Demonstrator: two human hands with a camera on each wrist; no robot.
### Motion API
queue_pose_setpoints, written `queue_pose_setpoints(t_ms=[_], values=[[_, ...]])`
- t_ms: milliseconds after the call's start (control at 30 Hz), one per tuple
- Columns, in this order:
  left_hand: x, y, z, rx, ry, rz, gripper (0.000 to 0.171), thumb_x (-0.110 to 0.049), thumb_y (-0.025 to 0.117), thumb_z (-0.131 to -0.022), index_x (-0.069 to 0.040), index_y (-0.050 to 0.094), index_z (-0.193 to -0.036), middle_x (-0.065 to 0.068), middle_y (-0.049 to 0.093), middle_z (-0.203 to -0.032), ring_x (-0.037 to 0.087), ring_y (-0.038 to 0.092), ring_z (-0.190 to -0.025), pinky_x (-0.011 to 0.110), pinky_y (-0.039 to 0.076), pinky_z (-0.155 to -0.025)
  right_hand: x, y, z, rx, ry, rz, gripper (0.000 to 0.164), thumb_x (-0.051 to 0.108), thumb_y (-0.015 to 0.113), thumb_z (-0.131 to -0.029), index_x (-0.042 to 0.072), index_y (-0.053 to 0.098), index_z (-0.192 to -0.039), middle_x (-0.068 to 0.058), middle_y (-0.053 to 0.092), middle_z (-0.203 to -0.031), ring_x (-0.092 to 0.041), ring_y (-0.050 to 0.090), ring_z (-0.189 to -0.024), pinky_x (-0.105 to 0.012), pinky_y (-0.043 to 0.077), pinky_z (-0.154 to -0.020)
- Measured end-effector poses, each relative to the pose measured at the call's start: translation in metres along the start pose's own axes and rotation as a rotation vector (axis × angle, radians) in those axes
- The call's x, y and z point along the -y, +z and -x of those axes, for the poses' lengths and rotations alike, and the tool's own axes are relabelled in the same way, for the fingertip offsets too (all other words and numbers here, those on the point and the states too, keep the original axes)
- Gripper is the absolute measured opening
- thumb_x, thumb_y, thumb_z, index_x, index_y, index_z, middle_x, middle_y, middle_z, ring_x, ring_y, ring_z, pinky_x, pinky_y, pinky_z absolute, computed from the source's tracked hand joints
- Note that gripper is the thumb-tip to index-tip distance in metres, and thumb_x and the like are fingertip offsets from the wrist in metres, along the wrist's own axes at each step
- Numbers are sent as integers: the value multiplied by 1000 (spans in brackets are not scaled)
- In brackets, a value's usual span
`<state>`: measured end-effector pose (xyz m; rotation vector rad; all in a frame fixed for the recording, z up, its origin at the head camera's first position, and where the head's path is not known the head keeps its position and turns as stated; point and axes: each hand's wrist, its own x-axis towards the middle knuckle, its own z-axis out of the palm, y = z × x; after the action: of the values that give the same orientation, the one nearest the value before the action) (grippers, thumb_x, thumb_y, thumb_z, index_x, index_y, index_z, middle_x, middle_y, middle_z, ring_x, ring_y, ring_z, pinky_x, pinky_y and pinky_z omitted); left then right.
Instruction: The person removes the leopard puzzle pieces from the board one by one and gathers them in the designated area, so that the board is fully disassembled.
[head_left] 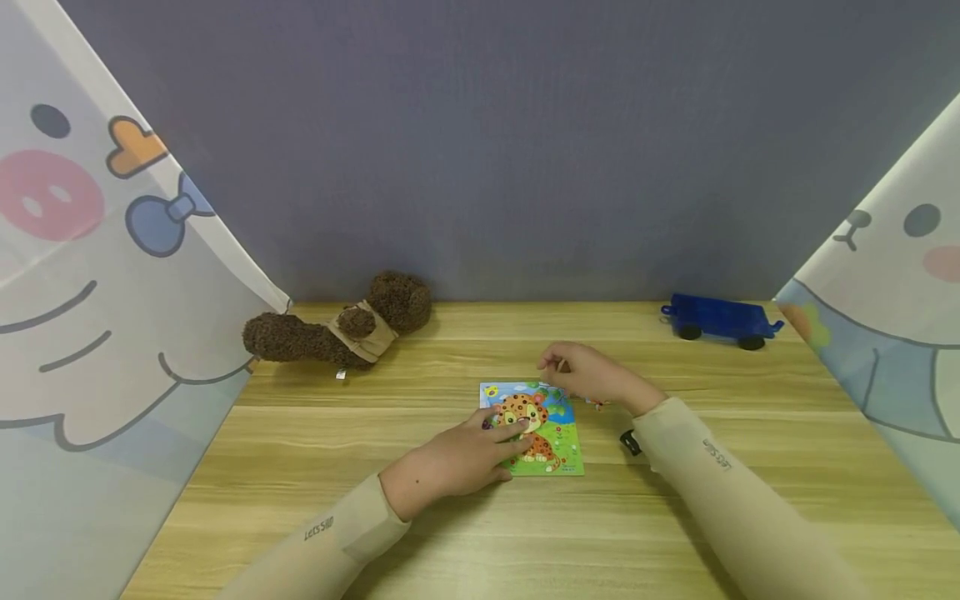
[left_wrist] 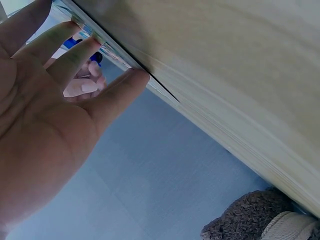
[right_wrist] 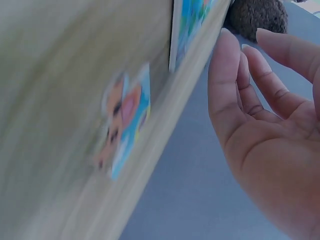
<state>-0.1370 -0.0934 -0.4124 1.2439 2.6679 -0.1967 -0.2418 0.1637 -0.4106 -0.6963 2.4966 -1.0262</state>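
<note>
A square picture puzzle board (head_left: 564,442) with a spotted leopard cub on green grass and blue sky lies flat in mid-table. My left hand (head_left: 467,454) rests on its left part with spread, fairly straight fingers. The left wrist view shows those fingertips touching the board along its edge. Above the board's upper right corner hovers my right hand (head_left: 588,372); its fingers are loosely bent and hold nothing in the right wrist view. Below that hand, a loose puzzle piece (right_wrist: 125,122) with an orange and blue print lies on the table, blurred and mostly hidden in the head view.
A brown plush bear (head_left: 360,329) in a beige garment lies at the back left. At the back right stands a blue toy wagon (head_left: 716,318) with black wheels. A small black object (head_left: 630,442) shows beside the right sleeve. A grey partition (head_left: 480,167) closes off the table's back.
</note>
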Motion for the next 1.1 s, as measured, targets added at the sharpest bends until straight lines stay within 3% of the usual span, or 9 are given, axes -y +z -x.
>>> queue_pose_setpoints(t_ms=[267,500,733,900,1100], values=[[-1,0,1,10,-3,15,60,-45,60,-109,-29,45,-165,-4,37,-175,34,38,-161,46,36,-132,4,18,-12,37,-26,-43,24,16,66,-107,3,67,-127,-9,71,-108,-18,71,-88,-30,61,-75],[-1,1,0,19,-12,2,60,-46,60,-108,-32,43,-165,-7,35,-176,33,36,-162,45,36,-132,7,23,-17,53,-68,9,25,17,71,-104,4,68,-125,-9,68,-112,-15,64,-91,-29,57,-79],[-1,1,0,18,-8,5,61,-46,59,-109,-30,43,-165,-6,35,-176,33,36,-163,46,35,-133,8,25,-19,73,-104,94,27,27,75,-102,11,71,-123,-10,64,-121,-17,59,-103,-33,54,-89],[0,1,-1,10,10,-24,60,-46,59,-109,-29,44,-165,-5,37,-175,23,37,-163,45,33,-134,9,26,-21,120,-84,83,29,30,78,-100,17,72,-125,-8,59,-122,-19,57,-102,-35,52,-90],[1,2,0,9,13,-21,61,-46,59,-109,-28,44,-165,-4,38,-174,21,37,-163,45,33,-134,11,30,-23,135,-65,112,28,33,80,-98,23,71,-122,-6,57,-129,-24,61,-115,-47,56,-100]])
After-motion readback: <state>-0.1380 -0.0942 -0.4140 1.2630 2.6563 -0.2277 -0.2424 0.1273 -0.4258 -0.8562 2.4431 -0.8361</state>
